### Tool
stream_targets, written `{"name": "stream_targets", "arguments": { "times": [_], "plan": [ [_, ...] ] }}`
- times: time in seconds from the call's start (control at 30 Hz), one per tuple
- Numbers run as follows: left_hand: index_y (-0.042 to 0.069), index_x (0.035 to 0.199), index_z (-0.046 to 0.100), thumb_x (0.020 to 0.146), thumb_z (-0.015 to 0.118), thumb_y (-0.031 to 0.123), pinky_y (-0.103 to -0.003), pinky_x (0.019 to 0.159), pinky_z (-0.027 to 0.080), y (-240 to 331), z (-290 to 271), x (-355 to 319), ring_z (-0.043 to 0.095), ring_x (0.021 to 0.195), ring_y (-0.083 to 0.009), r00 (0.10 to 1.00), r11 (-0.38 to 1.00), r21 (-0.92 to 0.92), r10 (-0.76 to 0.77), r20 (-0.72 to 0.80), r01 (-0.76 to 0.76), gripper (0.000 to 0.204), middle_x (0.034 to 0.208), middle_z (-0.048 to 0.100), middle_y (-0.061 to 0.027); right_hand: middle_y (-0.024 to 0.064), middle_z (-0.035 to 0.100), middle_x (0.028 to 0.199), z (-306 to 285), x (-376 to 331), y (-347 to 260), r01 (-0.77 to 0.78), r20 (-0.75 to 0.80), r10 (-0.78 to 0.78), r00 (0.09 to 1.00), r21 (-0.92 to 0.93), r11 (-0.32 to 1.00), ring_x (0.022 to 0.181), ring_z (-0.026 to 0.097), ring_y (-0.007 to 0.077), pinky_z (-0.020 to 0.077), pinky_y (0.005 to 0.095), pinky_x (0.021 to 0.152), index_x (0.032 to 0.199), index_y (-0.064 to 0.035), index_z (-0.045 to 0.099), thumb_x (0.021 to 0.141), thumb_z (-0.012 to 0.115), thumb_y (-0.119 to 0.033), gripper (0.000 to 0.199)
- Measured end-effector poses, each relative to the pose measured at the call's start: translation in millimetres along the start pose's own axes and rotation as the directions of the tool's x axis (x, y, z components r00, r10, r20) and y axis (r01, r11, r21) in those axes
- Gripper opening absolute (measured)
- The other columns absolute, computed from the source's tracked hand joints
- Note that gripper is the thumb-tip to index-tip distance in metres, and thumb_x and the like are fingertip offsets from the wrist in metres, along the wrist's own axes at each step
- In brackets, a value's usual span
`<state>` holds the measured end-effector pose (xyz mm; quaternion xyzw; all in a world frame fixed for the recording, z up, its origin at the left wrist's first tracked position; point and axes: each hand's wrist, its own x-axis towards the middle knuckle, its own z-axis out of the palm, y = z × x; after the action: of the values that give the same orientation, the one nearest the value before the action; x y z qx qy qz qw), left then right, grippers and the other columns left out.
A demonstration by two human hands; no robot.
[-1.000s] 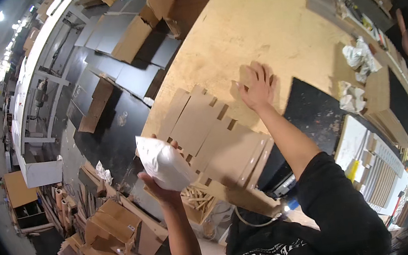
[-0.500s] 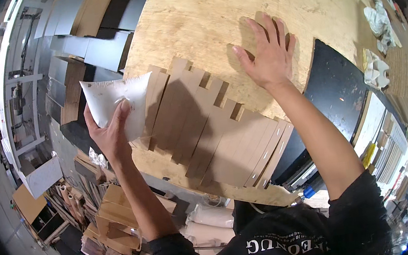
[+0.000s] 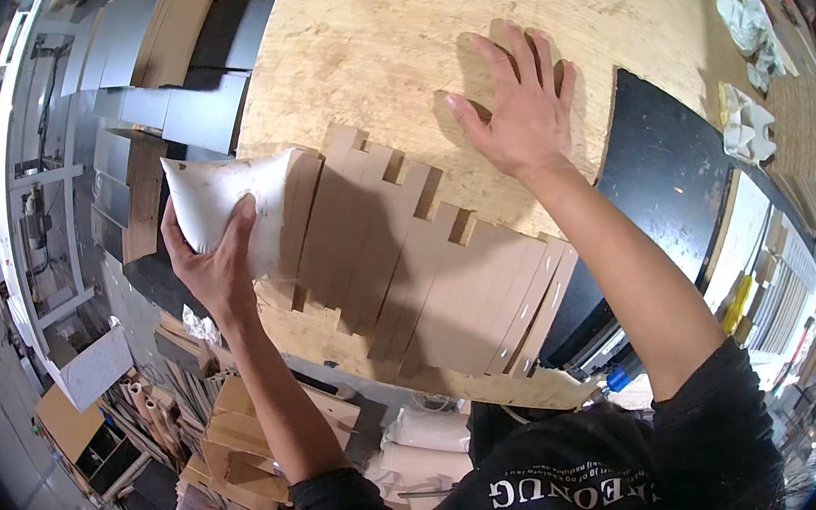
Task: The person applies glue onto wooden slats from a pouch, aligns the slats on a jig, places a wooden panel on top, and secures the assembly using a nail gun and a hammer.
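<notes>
My left hand grips a plump white pillow-shaped bag, thumb pressed into its top face and fingers beneath. The bag sits over the left end of a row of brown board strips, which lie side by side on the wooden tabletop. Their far ends are staggered and form notches; the arm's shadow falls across them. Beyond the strips, my right hand rests flat on the wood with fingers spread, holding nothing. What the bag contains cannot be seen.
A black sheet lies right of the strips. Crumpled white plastic and a moulded pulp tray sit at the table's right edge. Stacked dark panels stand at the left; cardboard boxes lie below on the floor.
The view has shifted slightly, with table and strips sitting a little further left in it. My left hand keeps its grip on the white bag; my right hand stays spread on the wood.
</notes>
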<state>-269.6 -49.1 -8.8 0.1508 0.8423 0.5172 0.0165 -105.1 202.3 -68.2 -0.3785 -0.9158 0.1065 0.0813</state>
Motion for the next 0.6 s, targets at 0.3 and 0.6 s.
{"name": "stream_targets", "arguments": {
  "times": [0.3, 0.6],
  "plan": [
    [-0.002, 0.119, 0.05, 0.066, 0.082, 0.008, -0.027, 0.08, 0.049, 4.4, -1.1, -2.2, 0.058, 0.092, -0.0153, 0.999, 0.999, 0.021, 0.049, 0.008, -0.05, 0.063, 0.105, 0.058, -0.0083, 0.0081, 0.025, 0.146, -0.8, -0.2, -0.2, -0.006, -0.005, 0.006, 1.0, 0.017, 1.0, 0.138, 0.012, 0.0313, 0.0066, 0.0568, 0.111, 0.136, -0.0241, 0.037, 0.082, 0.053, -0.05, 0.063],
    [0.0, 0.118, 0.05, 0.065, 0.083, 0.009, -0.028, 0.079, 0.049, 24.6, -16.2, -16.3, 0.057, 0.091, -0.0151, 0.993, 0.973, 0.198, 0.116, 0.007, -0.115, 0.063, 0.104, 0.059, -0.0076, 0.0062, 0.025, 0.146, -1.3, 0.0, -1.4, -0.016, 0.009, 0.016, 1.0, 0.005, 1.0, 0.139, 0.012, 0.0294, 0.0072, 0.0564, 0.111, 0.136, -0.0242, 0.038, 0.081, 0.054, -0.051, 0.062]
  ]
}}
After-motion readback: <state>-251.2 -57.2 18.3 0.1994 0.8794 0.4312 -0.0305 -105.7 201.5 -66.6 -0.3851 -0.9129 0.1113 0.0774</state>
